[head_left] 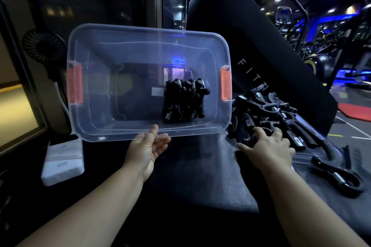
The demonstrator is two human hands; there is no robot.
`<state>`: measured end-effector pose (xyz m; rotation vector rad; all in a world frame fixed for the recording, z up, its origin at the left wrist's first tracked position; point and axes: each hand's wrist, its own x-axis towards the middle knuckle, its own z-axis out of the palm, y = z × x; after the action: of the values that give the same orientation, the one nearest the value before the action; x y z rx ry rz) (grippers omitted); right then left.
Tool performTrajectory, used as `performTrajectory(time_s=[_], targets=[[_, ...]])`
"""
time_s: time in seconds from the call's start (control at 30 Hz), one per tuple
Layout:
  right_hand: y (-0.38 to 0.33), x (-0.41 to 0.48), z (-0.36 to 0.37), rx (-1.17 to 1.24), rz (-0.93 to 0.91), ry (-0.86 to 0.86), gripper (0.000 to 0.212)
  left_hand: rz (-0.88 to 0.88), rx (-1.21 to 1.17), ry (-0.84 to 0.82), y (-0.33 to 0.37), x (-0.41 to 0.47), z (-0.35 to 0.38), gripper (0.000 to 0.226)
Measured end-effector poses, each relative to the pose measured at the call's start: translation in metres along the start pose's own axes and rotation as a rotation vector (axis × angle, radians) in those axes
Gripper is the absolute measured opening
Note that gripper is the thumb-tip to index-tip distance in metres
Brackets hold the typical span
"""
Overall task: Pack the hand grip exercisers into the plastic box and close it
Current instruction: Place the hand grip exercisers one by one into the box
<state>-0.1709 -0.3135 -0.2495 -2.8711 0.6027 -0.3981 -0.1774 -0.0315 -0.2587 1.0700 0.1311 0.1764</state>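
Dim gym with blue lights behind a dark desk [190, 166]; I have the clear box [112, 136] tipped toward me.
My left hand [148, 148] pinches the box's near rim, thumb on top and fingers beneath. A bundle of black exercisers [183, 100] lies inside, near the right-side orange latch [225, 83]. My right hand [267, 146] rests on the loose pile [267, 110] just right of the box, fingers bent into it; whether it grips one I cannot tell.

Exercisers [184, 100] lie in the box [112, 136], a pile [267, 110] to its right
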Motion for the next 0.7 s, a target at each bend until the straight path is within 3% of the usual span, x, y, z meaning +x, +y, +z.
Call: performTrajectory(time_s=[0.33, 0.57, 0.7], targets=[[-0.011, -0.017, -0.007, 0.085, -0.052, 0.025, 0.084, 0.001, -0.004, -0.003, 0.001, -0.001, 0.001, 0.021], [-0.014, -0.017, -0.005, 0.284, -0.107, 0.118, 0.091, 0.002, -0.005, -0.009, 0.001, -0.001, 0.001, 0.022], [-0.015, -0.017, -0.006, 0.449, -0.184, 0.189, 0.085, -0.001, -0.008, -0.009, 0.002, -0.001, 0.001, 0.022]])
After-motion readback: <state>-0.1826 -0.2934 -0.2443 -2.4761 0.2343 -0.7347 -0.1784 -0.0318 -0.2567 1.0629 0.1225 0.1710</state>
